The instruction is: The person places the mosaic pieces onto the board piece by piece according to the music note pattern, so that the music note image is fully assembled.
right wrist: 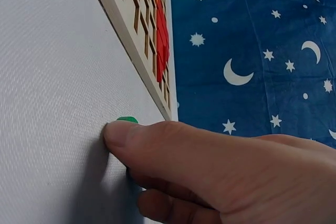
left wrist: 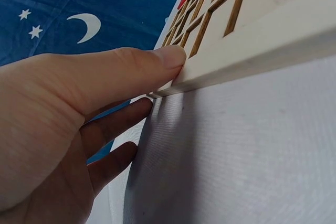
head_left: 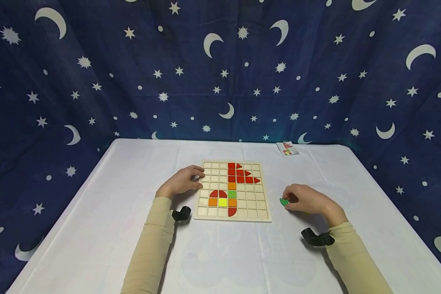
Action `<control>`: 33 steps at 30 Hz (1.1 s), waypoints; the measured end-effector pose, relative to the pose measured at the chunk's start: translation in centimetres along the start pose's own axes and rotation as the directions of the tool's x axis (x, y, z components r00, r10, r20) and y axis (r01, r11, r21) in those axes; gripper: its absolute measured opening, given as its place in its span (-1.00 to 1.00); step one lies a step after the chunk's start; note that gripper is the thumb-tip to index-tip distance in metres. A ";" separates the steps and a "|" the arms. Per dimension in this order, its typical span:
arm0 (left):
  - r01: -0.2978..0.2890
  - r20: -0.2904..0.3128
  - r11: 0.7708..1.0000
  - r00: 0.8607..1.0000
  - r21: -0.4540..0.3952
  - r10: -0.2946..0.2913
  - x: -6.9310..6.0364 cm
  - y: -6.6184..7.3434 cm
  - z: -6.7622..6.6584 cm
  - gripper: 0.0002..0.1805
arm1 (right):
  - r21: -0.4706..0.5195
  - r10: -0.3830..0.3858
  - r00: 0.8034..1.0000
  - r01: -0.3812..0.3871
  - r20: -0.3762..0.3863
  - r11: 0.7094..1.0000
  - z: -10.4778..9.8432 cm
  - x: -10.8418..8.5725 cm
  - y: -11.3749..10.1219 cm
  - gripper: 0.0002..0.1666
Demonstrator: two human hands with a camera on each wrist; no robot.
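A wooden grid board lies on the table with red, orange, yellow and green pieces set in its cells. At its left edge is my left hand; the thumb rests on the rim and the other fingers are loosely bent beside it. To the right of the board, my right hand pinches a small green piece with a curved edge between thumb and finger, low over the white cloth. Most of that green piece is hidden behind the thumb in the right wrist view.
A small picture card with a coloured pattern lies at the back right of the white-covered table. A dark blue curtain with moons and stars hangs behind and at both sides. Each wrist carries a black camera mount.
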State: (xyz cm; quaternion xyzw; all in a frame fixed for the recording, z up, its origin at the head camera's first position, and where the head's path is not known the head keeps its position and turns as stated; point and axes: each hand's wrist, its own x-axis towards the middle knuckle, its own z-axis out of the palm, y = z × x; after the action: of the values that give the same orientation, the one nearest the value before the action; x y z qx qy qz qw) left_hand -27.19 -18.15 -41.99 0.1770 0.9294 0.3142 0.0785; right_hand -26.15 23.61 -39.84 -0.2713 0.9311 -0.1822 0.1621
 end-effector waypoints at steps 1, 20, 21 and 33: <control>-0.001 -0.001 1.000 1.000 0.000 0.001 0.0 -0.1 0.0 -0.55 | -0.005 0.002 1.000 -0.002 -0.003 1.000 0.0 0.0 0.0 -0.77; 0.001 0.000 1.000 1.000 -0.006 -0.001 0.0 -0.1 0.1 -0.56 | -0.151 -0.240 0.970 0.230 -0.048 0.961 2.1 4.0 -9.3 -0.79; 0.001 0.000 1.000 1.000 -0.007 -0.001 0.1 -0.1 0.1 -0.56 | -0.162 -0.251 0.967 0.241 -0.042 0.957 2.4 4.4 -10.2 -0.80; -0.020 0.000 1.000 1.000 -0.009 0.020 0.2 -0.3 0.0 -0.56 | -0.253 -0.366 0.930 0.348 -0.025 0.903 5.6 7.1 -16.0 -0.88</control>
State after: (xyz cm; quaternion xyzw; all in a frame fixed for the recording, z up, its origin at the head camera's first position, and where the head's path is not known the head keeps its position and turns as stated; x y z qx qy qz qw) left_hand -27.49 -18.33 -42.19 0.1861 0.9262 0.3191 0.0760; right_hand -22.46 5.64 -39.38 -0.4485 0.8860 -0.1027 0.0577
